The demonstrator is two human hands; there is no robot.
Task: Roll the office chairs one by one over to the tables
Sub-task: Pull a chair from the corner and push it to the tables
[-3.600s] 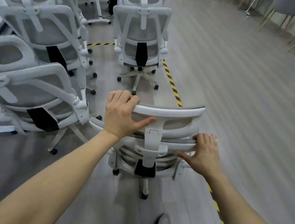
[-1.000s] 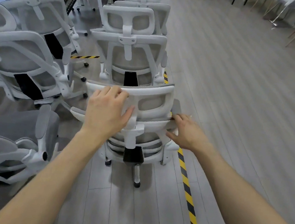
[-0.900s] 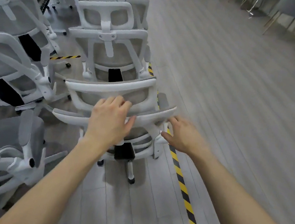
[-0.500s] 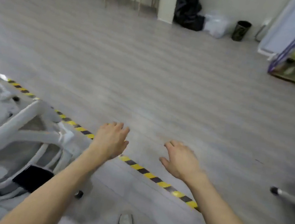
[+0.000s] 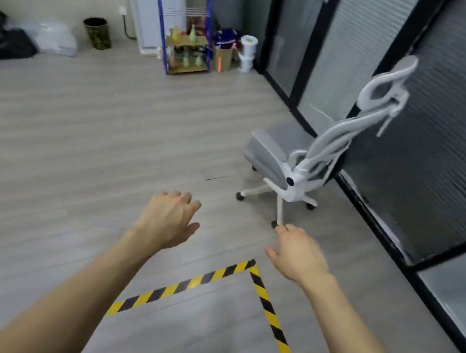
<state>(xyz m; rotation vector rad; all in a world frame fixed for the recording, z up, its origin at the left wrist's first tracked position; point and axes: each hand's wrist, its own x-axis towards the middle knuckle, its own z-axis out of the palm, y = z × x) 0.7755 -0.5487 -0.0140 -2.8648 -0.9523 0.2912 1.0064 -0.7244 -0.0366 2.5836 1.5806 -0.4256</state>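
Office chair [image 5: 307, 155] right of centre frame, beside dark glass partition [image 5: 453, 121], on castors.

Left hand [image 5: 169, 221], right hand [image 5: 298, 258]: both empty, fingers relaxed, apart from chair.

Likely rolls easily, swivels, top-heavy; rigid backrest frame safest hold, headrest may flex.

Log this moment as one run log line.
phase: between chairs | left hand: open, empty | right hand: open, empty | office chair: ahead right, untouched

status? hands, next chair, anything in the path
Left hand and right hand open, holding nothing. Office chair ahead right by the glass wall, untouched. Bare floor between, only hazard tape on it.
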